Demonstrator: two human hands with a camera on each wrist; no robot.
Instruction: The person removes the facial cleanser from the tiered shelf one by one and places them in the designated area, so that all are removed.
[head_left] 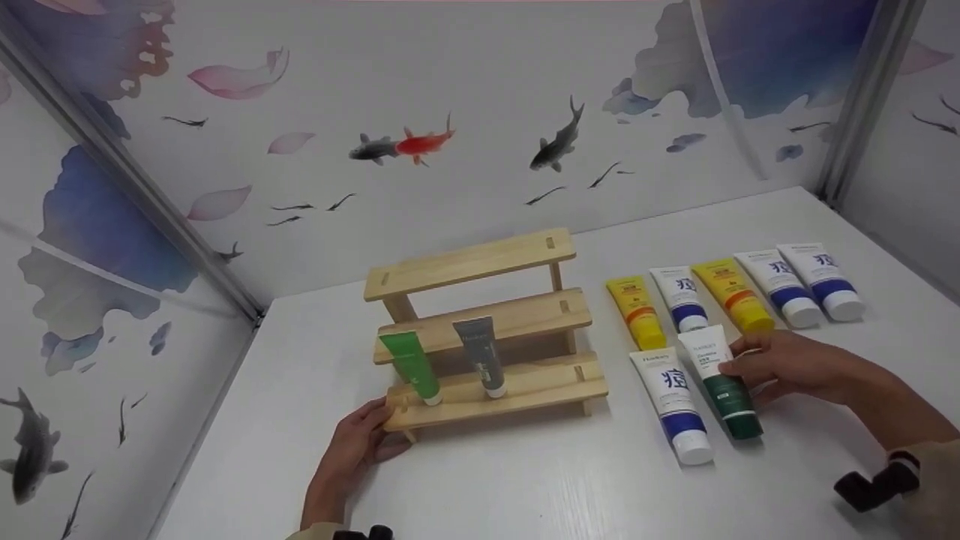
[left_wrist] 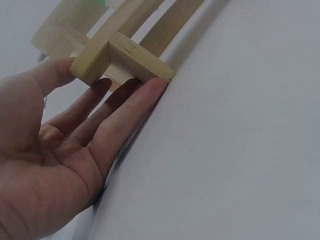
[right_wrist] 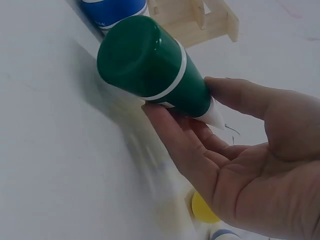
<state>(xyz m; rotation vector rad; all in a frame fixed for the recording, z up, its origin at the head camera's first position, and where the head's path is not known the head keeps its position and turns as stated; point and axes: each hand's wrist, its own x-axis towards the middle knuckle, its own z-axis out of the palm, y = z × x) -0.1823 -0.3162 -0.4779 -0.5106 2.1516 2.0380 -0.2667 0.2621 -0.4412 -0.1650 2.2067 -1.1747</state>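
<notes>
My right hand (head_left: 806,367) holds a white and dark green squeeze tube (head_left: 727,394), thumb on one side and fingers on the other. In the right wrist view its green cap (right_wrist: 132,55) points toward the camera, above the table surface. At the left end of a three-tier wooden display rack (head_left: 495,394), my left hand (head_left: 360,439) grips the lowest shelf. The left wrist view shows the thumb at the shelf end and fingertips against the rack's leg (left_wrist: 142,57). A green tube (head_left: 412,367) and a grey tube (head_left: 480,356) stand cap down on that lowest shelf.
A white and blue tube (head_left: 671,401) lies just left of the held one. Behind them is a row of yellow tubes (head_left: 731,294) and white and blue tubes (head_left: 821,281). Walls painted with fish (head_left: 559,142) enclose the white table (head_left: 540,487) at the back and sides.
</notes>
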